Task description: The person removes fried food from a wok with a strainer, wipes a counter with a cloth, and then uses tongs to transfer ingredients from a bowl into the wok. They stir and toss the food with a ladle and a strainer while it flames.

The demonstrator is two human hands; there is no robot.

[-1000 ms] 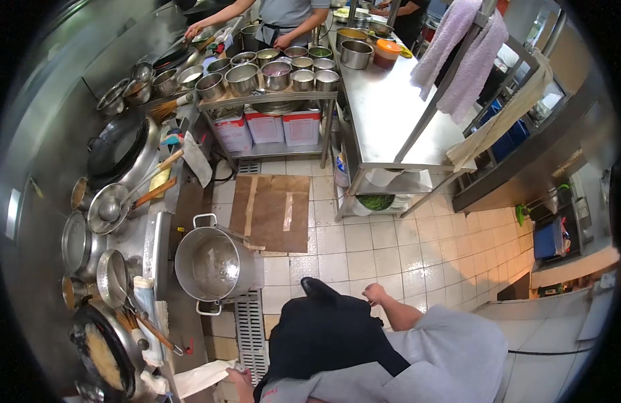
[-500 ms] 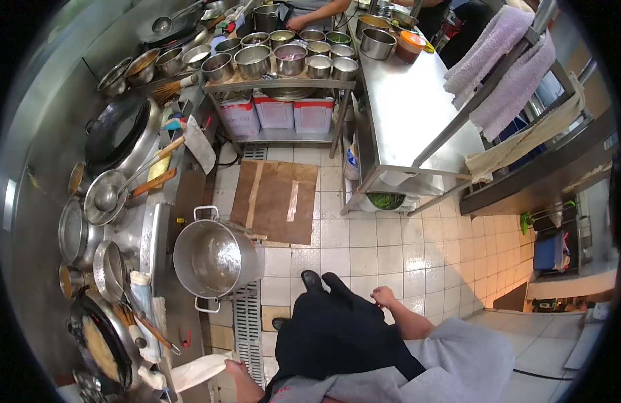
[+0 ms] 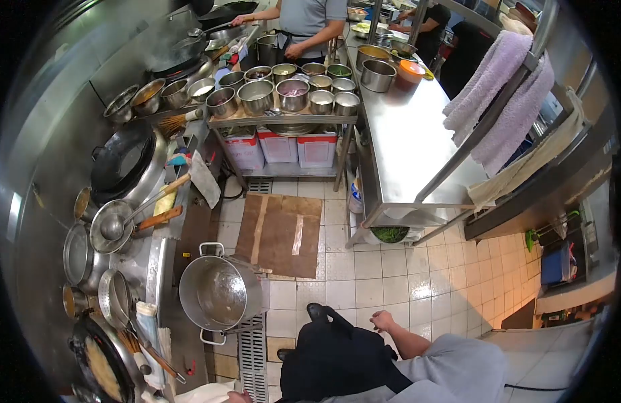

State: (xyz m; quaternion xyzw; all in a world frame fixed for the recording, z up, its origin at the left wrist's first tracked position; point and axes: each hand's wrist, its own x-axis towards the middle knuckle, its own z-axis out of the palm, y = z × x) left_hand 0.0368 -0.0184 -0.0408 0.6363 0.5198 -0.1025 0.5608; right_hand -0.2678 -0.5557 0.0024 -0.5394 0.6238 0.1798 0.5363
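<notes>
At the bottom edge, my left hand (image 3: 239, 397) is closed on a white cloth (image 3: 213, 393); most of the hand is cut off by the frame. My right hand (image 3: 382, 322) hangs over the tiled floor beside my black apron (image 3: 324, 363), fingers loosely bent, with nothing visible in it. To the left stands a large metal pot (image 3: 220, 293) with two loop handles. A wok (image 3: 99, 366) holding something pale yellow sits on the stove at lower left, with a bamboo brush (image 3: 130, 341) and a perforated ladle (image 3: 114, 299) near it.
A flattened cardboard sheet (image 3: 278, 235) lies on the floor beside a drain grate (image 3: 253, 356). Ahead is a rack with several metal pots (image 3: 257, 97). A steel table (image 3: 411, 148) stands on the right. A co-worker (image 3: 314, 33) in grey is at the far stove.
My view has tilted up, so the scene sits lower and more of the co-worker shows. My left hand and the cloth have slipped mostly out at the bottom edge.
</notes>
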